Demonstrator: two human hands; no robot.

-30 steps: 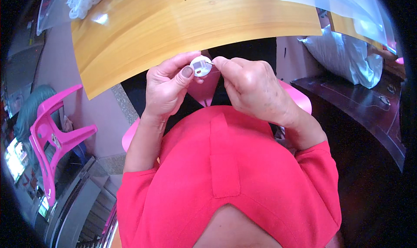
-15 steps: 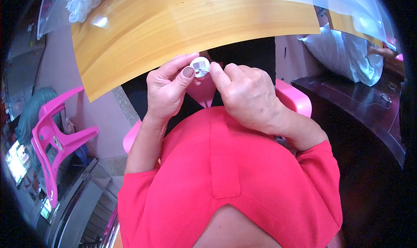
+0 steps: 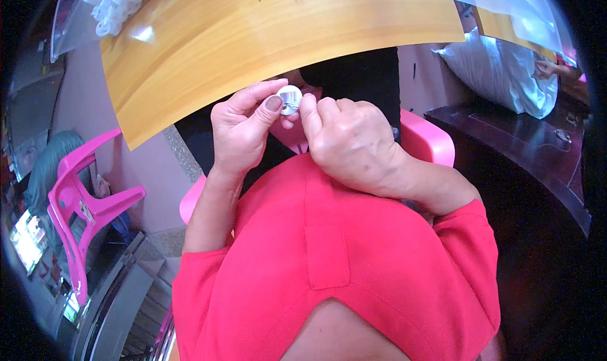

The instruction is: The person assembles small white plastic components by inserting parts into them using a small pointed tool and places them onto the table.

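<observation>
Drawn inward within 1 second, the right hand point(image 3: 354, 143) bunches its fingertips beside a white disc point(image 3: 290, 97), any hold unclear; the left hand point(image 3: 240, 130) clamps the disc between thumb and fingers. Probably light, stiff and slick, it suits a rim hold, just off the wooden table point(image 3: 272, 29), with room toward the red shirt point(image 3: 329, 234).

We see a small, round white piece point(image 3: 290, 96), its flat face turned up toward us. A greyish, rectangular-looking patch marks its middle, with a tiny dark detail below. It is pinched between thumb and fingers of our left grip point(image 3: 241, 128), its right edge just beside our right grip point(image 3: 351, 139). Finer features are too small to tell.
</observation>
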